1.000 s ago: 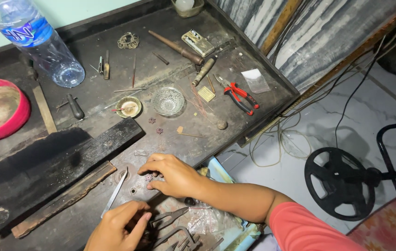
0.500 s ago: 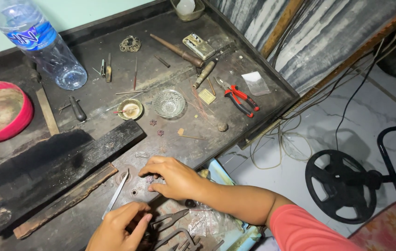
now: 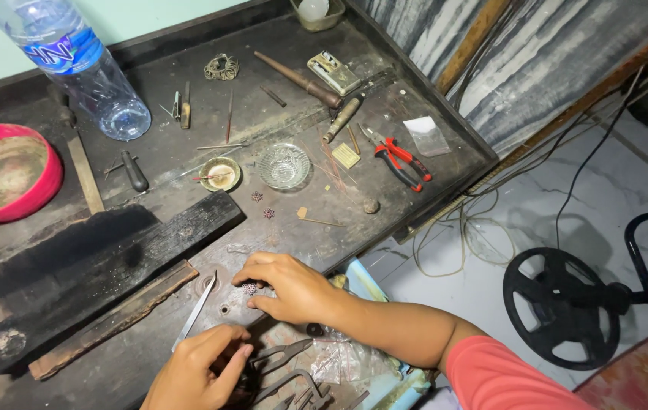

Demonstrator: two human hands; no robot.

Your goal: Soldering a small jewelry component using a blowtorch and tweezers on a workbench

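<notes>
My right hand (image 3: 293,287) rests on the dark workbench (image 3: 149,163) near its front edge, fingertips pinching a tiny dark-red beaded piece (image 3: 250,288). My left hand (image 3: 199,368) is lower, curled at the bench's front edge, its fingers closed near grey metal pliers (image 3: 282,354); what it holds is hidden. A flat steel file (image 3: 194,312) lies between the two hands. Two more small red beaded pieces (image 3: 262,205) sit farther up the bench.
A charred wooden block (image 3: 111,269) lies left of my hands. Farther back stand a glass dish (image 3: 284,165), a small brass cup (image 3: 220,174), red-handled pliers (image 3: 400,159), a plastic water bottle (image 3: 73,64) and a red bowl (image 3: 5,172). A black fan base (image 3: 567,304) and cables lie on the floor.
My right hand has shifted slightly on the bench over the small beaded piece. My left hand stays curled at the front edge.
</notes>
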